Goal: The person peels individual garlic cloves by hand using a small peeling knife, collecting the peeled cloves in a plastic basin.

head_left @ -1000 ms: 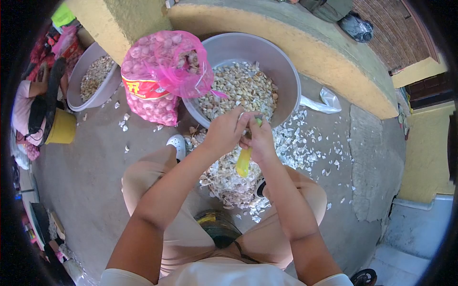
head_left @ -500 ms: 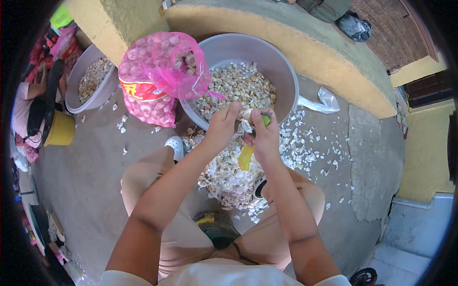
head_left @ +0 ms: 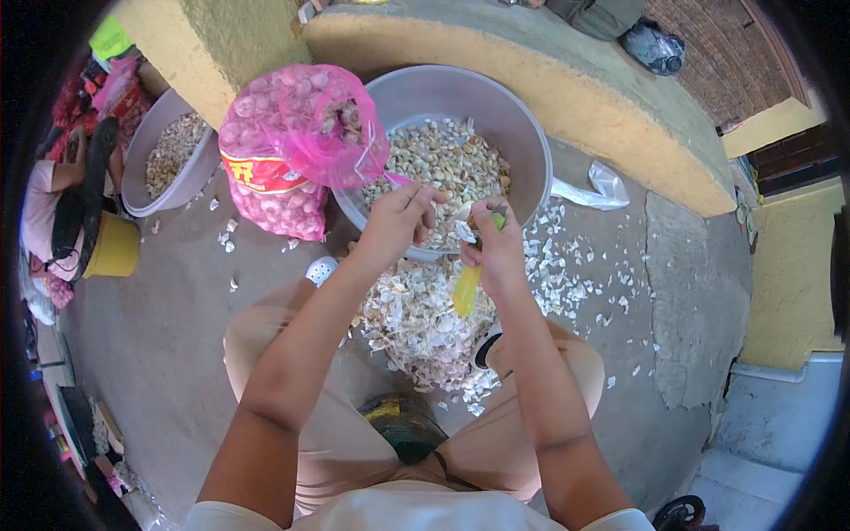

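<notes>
My right hand (head_left: pixel 493 246) is closed round a knife with a yellow-green handle (head_left: pixel 467 290), and a whitish piece of garlic shows at its fingertips. Left of it, my left hand (head_left: pixel 400 221) hangs over the near rim of the large tub (head_left: pixel 542 146), fingers partly curled and apart, with nothing visible in them. Peeled garlic cloves (head_left: pixel 447 159) cover the tub's bottom. A pink net bag of garlic bulbs (head_left: pixel 274 150) stands against the tub's left side. Below both hands lies a heap of garlic skins (head_left: pixel 421 327) on the floor.
At the left, a second tub of cloves (head_left: pixel 173 155) stands by a yellow bucket (head_left: pixel 115 246) and a seated person (head_left: pixel 53 195). A low wall (head_left: pixel 531 66) curves behind the large tub. A plastic bag (head_left: pixel 602 188) and scattered skins lie at the right.
My left hand has moved left, away from my right hand, and its fingers have come off the garlic. My right hand still holds the knife and has shifted slightly.
</notes>
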Tool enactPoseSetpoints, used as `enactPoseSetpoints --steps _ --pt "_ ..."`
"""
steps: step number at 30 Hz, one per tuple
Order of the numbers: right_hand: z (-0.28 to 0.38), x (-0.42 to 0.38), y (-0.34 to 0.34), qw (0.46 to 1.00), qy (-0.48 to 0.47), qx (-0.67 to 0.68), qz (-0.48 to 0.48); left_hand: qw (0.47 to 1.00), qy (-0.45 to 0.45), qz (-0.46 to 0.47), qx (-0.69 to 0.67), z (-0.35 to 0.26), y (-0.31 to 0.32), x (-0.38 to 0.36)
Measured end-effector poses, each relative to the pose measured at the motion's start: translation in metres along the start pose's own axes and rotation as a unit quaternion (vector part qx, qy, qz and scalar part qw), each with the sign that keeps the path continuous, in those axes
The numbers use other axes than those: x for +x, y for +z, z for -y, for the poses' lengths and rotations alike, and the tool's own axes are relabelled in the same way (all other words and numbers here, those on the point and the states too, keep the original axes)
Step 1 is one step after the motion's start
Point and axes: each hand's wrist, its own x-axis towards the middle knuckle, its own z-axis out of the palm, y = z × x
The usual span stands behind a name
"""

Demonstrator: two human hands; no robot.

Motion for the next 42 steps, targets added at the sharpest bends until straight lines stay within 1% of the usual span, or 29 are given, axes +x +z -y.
enactPoseSetpoints --steps 3,4,5,7,9,11,12,15,18,21,24,27,30,33,36,39,42 --pt "-0.003 0.000 0.003 0.997 0.007 -0.076 -0.011 0.998 0.002 -0.015 0.055 0.003 0.000 0.003" --pt "-0.005 0.000 0.003 0.996 0.006 -0.084 -0.006 0.971 0.138 -0.092 0.172 0.007 0.003 0.007" --pt "-0.007 0.000 0.002 0.996 0.006 -0.094 0.000 0.906 0.269 -0.167 0.282 0.012 0.007 0.013" --pt "-0.008 0.000 0.003 0.994 0.010 -0.108 0.003 0.828 0.369 -0.192 0.375 0.017 0.008 0.013" --pt "-0.006 0.000 0.002 0.993 0.017 -0.117 -0.008 0.868 0.332 -0.100 0.357 0.017 0.011 0.007" --pt "-0.006 0.002 -0.002 0.994 0.019 -0.110 -0.004 0.919 0.179 -0.001 0.351 0.006 0.011 0.002" --pt "-0.007 0.003 -0.003 0.994 0.021 -0.106 -0.001 0.933 0.098 0.048 0.343 -0.002 0.011 -0.002" --pt "-0.007 0.002 -0.006 0.998 0.035 -0.054 0.022 0.919 0.042 0.092 0.381 -0.015 0.013 -0.006" --pt "-0.004 -0.001 -0.004 0.997 0.058 -0.044 0.001 0.913 0.137 0.106 0.369 -0.005 0.012 -0.006" --pt "-0.002 -0.003 -0.004 0.994 0.075 -0.068 0.030 0.879 0.149 0.132 0.434 -0.005 0.009 -0.006" --pt "-0.003 -0.002 -0.005 0.994 0.077 -0.075 0.033 0.881 0.140 0.142 0.429 -0.009 0.010 -0.010" --pt "-0.005 -0.002 -0.004 0.993 0.034 -0.114 0.012 0.904 0.182 0.108 0.372 0.011 0.012 -0.006" --pt "-0.008 -0.004 0.000 0.985 -0.027 -0.170 -0.025 0.962 0.129 0.094 0.220 0.019 0.019 -0.008" --pt "-0.014 -0.004 0.000 0.982 -0.091 -0.164 -0.029 0.972 0.127 0.061 0.185 0.026 0.026 -0.008" --pt "-0.017 -0.009 0.002 0.974 -0.120 -0.183 -0.051 0.990 0.083 0.030 0.108 0.027 0.034 -0.015" --pt "-0.026 -0.004 -0.001 0.969 -0.155 -0.185 -0.058 0.973 0.107 0.011 0.203 0.027 0.034 -0.011" --pt "-0.017 0.001 -0.007 0.987 -0.036 -0.153 -0.030 0.923 0.164 0.012 0.348 0.021 0.032 -0.009"
